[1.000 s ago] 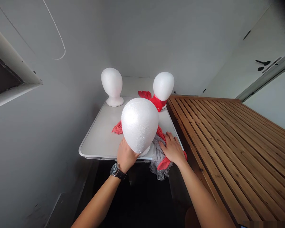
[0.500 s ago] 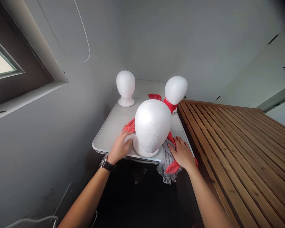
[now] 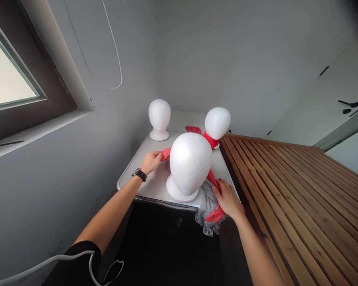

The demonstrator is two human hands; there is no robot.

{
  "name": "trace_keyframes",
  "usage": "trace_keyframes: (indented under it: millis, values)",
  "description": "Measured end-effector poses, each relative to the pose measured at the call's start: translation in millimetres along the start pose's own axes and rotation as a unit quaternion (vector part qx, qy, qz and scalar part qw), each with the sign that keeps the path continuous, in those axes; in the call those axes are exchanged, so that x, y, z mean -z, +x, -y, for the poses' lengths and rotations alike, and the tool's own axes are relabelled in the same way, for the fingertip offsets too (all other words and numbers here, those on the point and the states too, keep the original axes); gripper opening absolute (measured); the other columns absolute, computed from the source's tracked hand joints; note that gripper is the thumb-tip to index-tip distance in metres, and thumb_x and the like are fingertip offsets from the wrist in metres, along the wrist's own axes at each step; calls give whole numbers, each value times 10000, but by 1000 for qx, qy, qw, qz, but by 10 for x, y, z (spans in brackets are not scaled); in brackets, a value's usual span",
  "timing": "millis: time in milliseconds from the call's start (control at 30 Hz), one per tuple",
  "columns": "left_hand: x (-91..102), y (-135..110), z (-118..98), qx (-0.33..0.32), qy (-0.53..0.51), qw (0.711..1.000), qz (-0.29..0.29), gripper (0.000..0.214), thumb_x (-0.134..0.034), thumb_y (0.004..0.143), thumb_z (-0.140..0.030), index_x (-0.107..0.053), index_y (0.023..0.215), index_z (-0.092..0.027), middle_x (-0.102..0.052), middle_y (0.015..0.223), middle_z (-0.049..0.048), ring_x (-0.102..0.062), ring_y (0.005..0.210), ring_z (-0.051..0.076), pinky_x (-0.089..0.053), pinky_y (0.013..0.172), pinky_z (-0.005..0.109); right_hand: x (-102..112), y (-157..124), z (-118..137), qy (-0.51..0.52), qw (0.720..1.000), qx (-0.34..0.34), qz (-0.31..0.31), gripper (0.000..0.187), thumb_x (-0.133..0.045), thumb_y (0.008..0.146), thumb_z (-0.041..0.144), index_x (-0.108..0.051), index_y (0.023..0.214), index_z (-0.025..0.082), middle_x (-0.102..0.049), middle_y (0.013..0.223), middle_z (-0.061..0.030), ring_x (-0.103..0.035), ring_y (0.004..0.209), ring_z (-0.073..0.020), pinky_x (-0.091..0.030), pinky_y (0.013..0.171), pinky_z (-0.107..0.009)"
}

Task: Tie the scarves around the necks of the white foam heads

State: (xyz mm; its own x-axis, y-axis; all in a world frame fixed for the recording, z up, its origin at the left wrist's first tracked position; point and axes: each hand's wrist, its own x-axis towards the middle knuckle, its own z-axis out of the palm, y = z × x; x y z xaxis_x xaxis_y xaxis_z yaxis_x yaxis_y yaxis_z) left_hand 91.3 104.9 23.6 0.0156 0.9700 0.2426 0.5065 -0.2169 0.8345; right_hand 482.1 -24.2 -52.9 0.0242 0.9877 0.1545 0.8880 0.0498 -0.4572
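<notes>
A white foam mannequin head (image 3: 190, 163) stands at the near edge of a small white table (image 3: 137, 169). A red scarf (image 3: 166, 153) runs behind it. My left hand (image 3: 150, 161), with a watch on the wrist, pinches the red scarf's left end. My right hand (image 3: 228, 198) lies flat on the scarf's other end (image 3: 216, 215) and on a grey scarf (image 3: 206, 202) that hangs over the table's near right corner.
Two more foam heads stand at the back: a bare one (image 3: 159, 117) on the left, and one (image 3: 217, 124) with a red scarf around its neck on the right. A wooden slatted platform (image 3: 298, 186) adjoins the table on the right. A window (image 3: 8, 79) is at the left.
My left hand left the base of the near foam head, moved up and left, and took hold of the red scarf's end. My right hand stayed on the scarves. The view shifted.
</notes>
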Motion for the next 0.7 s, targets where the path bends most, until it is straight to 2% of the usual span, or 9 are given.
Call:
trace_keyframes:
  millis: [100,200,267,333,433,567,700]
  values:
    - [47,308,-189,31,-63,998,0,369,-612,916,-441,-593,642,-195,-590,633,25,-583,680,193,-451,681,311,0,24,-80,87,996,-12,-14,662,-375,1057,654,-589,1475,187,-530,1600,-154,-418,1559,-339,-309,1307,-568]
    - [70,637,-433,59,-140,988,17,328,-651,902,-447,-650,716,-177,-677,719,56,-625,695,193,-463,656,296,9,46,-119,187,981,-29,-45,636,-459,1016,668,-640,1400,194,-589,1536,-156,-516,1483,-328,-362,1282,-562]
    - [78,838,-638,67,-193,978,38,299,-655,910,-440,-687,794,-166,-727,802,82,-664,727,196,-492,659,288,60,45,-95,260,959,-26,-108,592,-516,999,652,-663,1349,197,-620,1496,-161,-568,1432,-316,-392,1264,-554]
    - [90,1017,-882,66,-236,968,56,274,-639,936,-423,-690,852,-167,-742,849,87,-686,742,187,-518,668,279,175,33,-28,316,927,-9,-202,531,-551,1004,615,-679,1296,190,-645,1453,-169,-598,1396,-306,-431,1234,-541]
    - [117,1242,-1295,53,-322,942,80,231,-658,956,-380,-644,844,-178,-712,804,59,-679,699,157,-548,693,264,477,41,138,343,886,35,-309,427,-586,1021,531,-690,1250,185,-681,1380,-167,-647,1322,-291,-495,1165,-515]
    - [156,1450,-1900,24,-440,887,137,254,-768,905,-309,-595,773,-179,-638,670,16,-632,599,134,-567,680,256,1058,232,458,332,856,124,-376,335,-618,1019,465,-701,1204,199,-726,1262,-144,-708,1187,-272,-553,1071,-475]
    - [172,1504,-2616,3,-443,885,146,296,-745,946,-332,-577,757,-178,-594,618,-4,-627,560,142,-557,617,257,1719,695,979,321,829,223,-399,308,-648,1013,470,-676,1202,227,-729,1204,-112,-712,1165,-257,-556,1073,-466]
